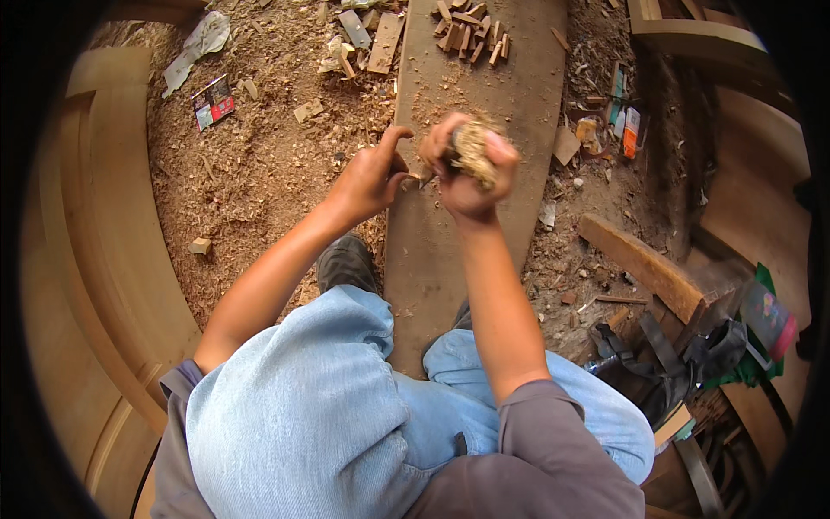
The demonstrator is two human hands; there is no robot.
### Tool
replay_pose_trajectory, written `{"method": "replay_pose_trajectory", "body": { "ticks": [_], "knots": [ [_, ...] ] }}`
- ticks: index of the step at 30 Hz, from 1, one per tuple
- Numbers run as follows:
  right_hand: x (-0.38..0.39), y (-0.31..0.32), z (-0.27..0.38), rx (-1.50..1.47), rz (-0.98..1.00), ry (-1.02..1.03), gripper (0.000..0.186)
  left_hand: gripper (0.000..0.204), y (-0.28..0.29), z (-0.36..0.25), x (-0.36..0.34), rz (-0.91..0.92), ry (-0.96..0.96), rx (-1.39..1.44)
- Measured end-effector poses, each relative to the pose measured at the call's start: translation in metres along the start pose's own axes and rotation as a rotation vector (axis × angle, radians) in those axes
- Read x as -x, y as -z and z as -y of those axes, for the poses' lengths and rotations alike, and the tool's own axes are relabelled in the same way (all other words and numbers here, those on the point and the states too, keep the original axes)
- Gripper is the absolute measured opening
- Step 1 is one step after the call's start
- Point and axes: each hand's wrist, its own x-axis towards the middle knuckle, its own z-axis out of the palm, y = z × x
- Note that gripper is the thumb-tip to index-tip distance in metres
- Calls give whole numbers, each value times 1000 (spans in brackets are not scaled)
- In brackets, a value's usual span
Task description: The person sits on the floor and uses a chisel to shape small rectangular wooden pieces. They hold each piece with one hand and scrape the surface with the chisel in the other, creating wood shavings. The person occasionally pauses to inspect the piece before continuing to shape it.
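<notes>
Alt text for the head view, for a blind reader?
The right hand grips a blurred object with a rough yellowish end over a plank, the left hand close by. Small wood pieces lie farther along, shavings on both sides.

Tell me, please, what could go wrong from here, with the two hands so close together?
The right hand grips a blurred tan object close beside the left hand, so a slip might hurt the left fingers. Also, the small wooden pieces lie loose on the far part of the plank; a knock to it could perhaps scatter them.
</notes>
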Motion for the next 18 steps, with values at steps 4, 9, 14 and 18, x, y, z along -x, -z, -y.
{"method": "replay_pose_trajectory", "body": {
  "ticks": [4, 9, 14, 18],
  "knots": [
    [-2, 2, -1, -34, -36, -5, 54, 60, 0, -2, 2, 1, 43, 21],
    [-14, 5, 5, -11, 54, -21, 50, 59, 2, -4, -2, 21, 60, 49],
    [-17, 0, 11, -137, 12, -11, 56, 58, 1, -4, 0, 2, 33, 26],
    [-19, -7, 9, 68, 94, -76, 54, 58, 0, -3, -1, -11, 35, 23]
  ]
}}
